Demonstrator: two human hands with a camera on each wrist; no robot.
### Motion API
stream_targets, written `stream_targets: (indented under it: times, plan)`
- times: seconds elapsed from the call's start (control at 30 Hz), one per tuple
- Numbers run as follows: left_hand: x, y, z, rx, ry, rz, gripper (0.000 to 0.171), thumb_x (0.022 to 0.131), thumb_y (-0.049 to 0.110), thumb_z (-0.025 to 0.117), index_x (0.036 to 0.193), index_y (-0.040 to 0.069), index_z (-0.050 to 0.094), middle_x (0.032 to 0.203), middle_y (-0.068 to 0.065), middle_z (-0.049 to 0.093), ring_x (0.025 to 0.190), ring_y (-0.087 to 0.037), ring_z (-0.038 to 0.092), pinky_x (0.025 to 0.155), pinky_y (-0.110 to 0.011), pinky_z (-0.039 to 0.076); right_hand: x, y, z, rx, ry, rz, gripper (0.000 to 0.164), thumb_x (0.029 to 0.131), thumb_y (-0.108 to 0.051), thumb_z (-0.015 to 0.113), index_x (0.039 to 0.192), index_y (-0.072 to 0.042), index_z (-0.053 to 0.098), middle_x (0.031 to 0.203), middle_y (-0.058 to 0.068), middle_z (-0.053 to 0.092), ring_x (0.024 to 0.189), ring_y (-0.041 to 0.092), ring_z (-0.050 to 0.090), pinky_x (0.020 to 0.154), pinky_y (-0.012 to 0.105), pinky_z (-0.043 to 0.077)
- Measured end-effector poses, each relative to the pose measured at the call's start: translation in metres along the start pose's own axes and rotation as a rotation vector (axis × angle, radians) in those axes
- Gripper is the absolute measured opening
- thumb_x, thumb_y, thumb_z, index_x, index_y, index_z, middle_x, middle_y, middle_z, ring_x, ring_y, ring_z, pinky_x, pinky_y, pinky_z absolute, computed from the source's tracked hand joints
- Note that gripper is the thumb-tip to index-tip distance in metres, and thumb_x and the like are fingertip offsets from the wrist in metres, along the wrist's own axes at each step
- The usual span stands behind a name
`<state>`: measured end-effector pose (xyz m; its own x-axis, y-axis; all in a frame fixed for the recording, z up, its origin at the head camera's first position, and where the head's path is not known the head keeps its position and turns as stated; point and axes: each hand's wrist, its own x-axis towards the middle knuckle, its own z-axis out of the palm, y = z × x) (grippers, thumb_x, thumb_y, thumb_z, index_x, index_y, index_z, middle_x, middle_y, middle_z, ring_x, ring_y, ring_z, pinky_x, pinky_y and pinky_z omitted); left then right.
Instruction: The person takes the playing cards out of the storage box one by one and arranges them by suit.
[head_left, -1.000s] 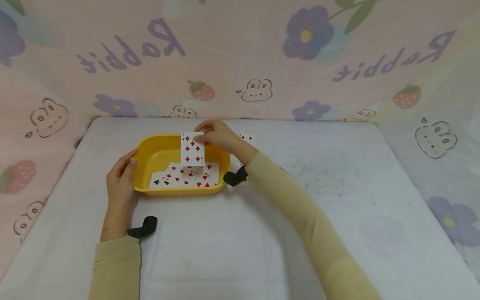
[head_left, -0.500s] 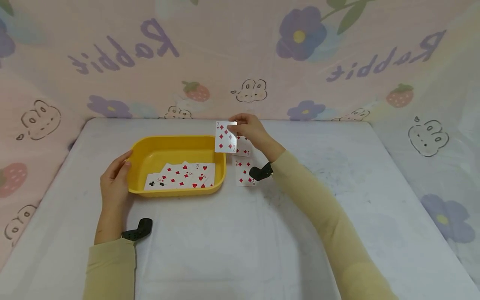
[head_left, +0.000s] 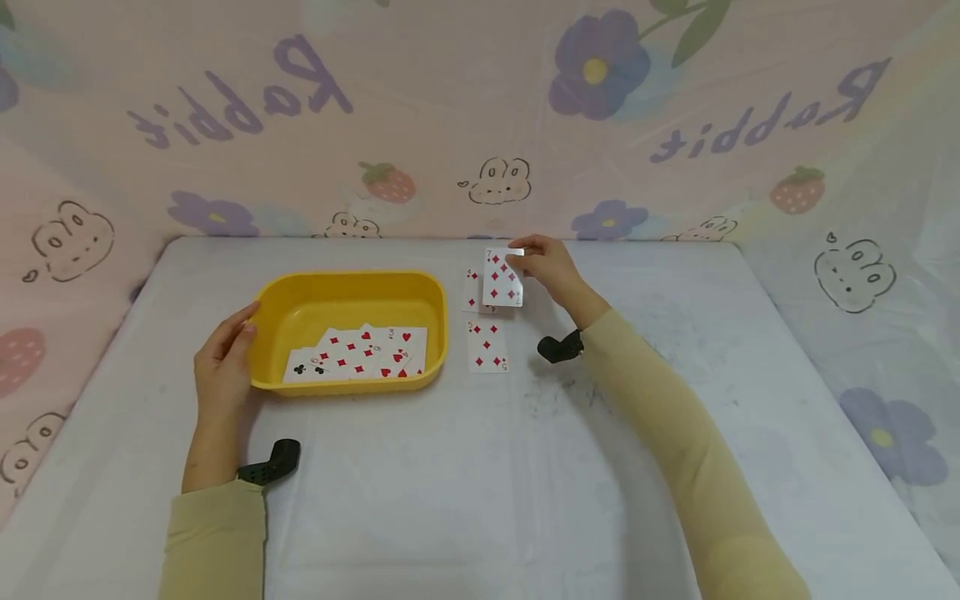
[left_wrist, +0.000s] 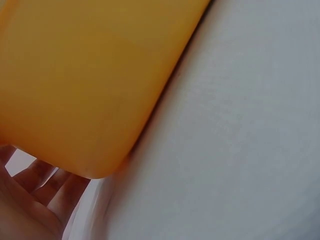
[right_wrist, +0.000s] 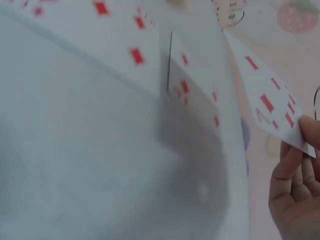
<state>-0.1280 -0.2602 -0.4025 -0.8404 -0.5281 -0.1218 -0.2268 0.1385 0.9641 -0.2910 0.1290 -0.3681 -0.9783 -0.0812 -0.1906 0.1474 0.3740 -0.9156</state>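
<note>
Seven of diamonds, a flat white rectangular playing card with red pips (head_left: 495, 279), raised above the table to the right of the tray. The right hand (head_left: 551, 267) pinches it between thumb and fingers at its upper right corner; the face is turned toward the head camera. In the right wrist view, a gap separates this card from the tabletop.

Beneath it in the head view, partly covered, lies the four of diamonds, a white card face up (head_left: 472, 292). Just nearer the person lies the five of diamonds, likewise white and face up (head_left: 487, 348).

To the left stands a yellow, smooth-walled, rounded rectangular tray (head_left: 330, 308). Overlapping face-up playing cards, white with red and black pips (head_left: 352, 354), lie along its near side, among them diamonds, hearts and clubs. The left hand (head_left: 222, 358) touches the tray's left end, its fingers relaxed against the outer wall and not curled round it.

A black angled device sits at each wrist, left (head_left: 275, 464) and right (head_left: 560, 347), beside long beige sleeves (head_left: 213, 537). The white table surface (head_left: 435, 492) meets a pale pink printed fabric backdrop (head_left: 420, 83) bearing purple flowers, strawberries, rabbit faces and mirrored "Rabbit" lettering.
</note>
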Motion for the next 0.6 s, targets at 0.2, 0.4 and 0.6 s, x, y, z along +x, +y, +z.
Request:
stream_targets:
  times: [0.2, 0.4, 0.6]
  plan:
    - [0.000, -0.001, -0.001, -0.025, 0.002, -0.004, 0.034, 0.101, 0.028, 0.046, 0.133, 0.032, 0.058, 0.144, 0.010, 0.047, 0.125, -0.006, 0.039, 0.115, -0.025, 0.029, 0.003, 0.020, -0.018, -0.071, 0.039, 0.041, 0.037, 0.090, -0.018, 0.066, 0.124, -0.006, 0.060, 0.089, -0.002, 0.056, 0.080, 0.014, 0.051, 0.083, 0.034, 0.048]
    - [0.001, -0.001, -0.002, -0.037, -0.002, -0.026, 0.034, 0.101, 0.030, 0.046, 0.133, 0.033, 0.058, 0.145, 0.010, 0.046, 0.127, -0.007, 0.038, 0.115, -0.025, 0.028, 0.004, 0.034, -0.027, -0.100, 0.085, 0.055, 0.036, 0.089, -0.016, 0.067, 0.122, -0.003, 0.063, 0.081, -0.003, 0.053, 0.074, 0.011, 0.046, 0.070, 0.026, 0.043]
    - [0.000, -0.003, 0.002, -0.008, 0.003, 0.032, 0.034, 0.101, 0.027, 0.046, 0.133, 0.028, 0.058, 0.142, 0.008, 0.050, 0.121, -0.005, 0.042, 0.110, -0.021, 0.034, 0.003, 0.045, -0.032, -0.315, 0.096, -0.012, 0.031, 0.090, -0.016, 0.065, 0.117, -0.002, 0.066, 0.104, 0.010, 0.057, 0.094, 0.021, 0.048, 0.078, 0.029, 0.042]
